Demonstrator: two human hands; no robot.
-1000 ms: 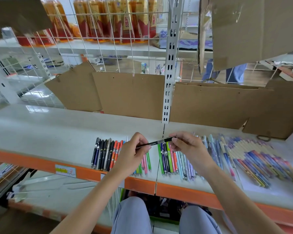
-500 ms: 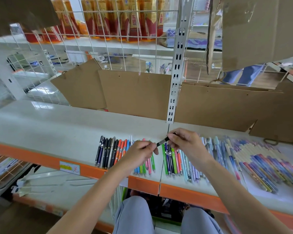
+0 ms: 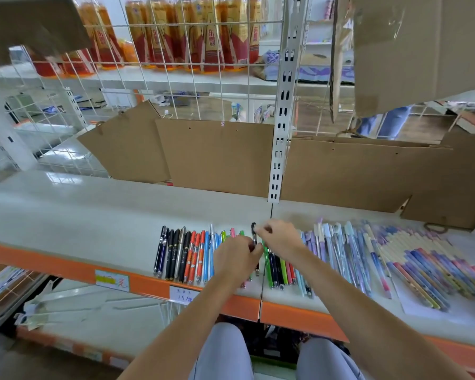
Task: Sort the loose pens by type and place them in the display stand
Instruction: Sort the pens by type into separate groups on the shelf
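A black pen point(image 3: 254, 237) lies lengthwise near the joint of the white shelf point(image 3: 93, 215), low over the row of pens. My left hand point(image 3: 237, 259) pinches its middle and my right hand point(image 3: 279, 238) pinches its far end. To the left lies a sorted row of black, silver, orange and blue pens point(image 3: 184, 253). To the right of the black pen lie green, dark and red pens point(image 3: 279, 270). Pastel pens point(image 3: 340, 250) and a fanned group of patterned pens point(image 3: 428, 270) spread further right. My hands hide part of the middle pens.
Cardboard sheets point(image 3: 217, 154) stand along the shelf's back, with a white slotted upright point(image 3: 281, 119) between them. The shelf's orange front edge point(image 3: 66, 270) carries price labels. Bottled drinks point(image 3: 176, 34) stand behind the wire grid above. A lower shelf point(image 3: 93, 311) sits below.
The black pen was held crosswise above the row a second ago. Both hands have turned it lengthwise and brought it down into line with the other pens.
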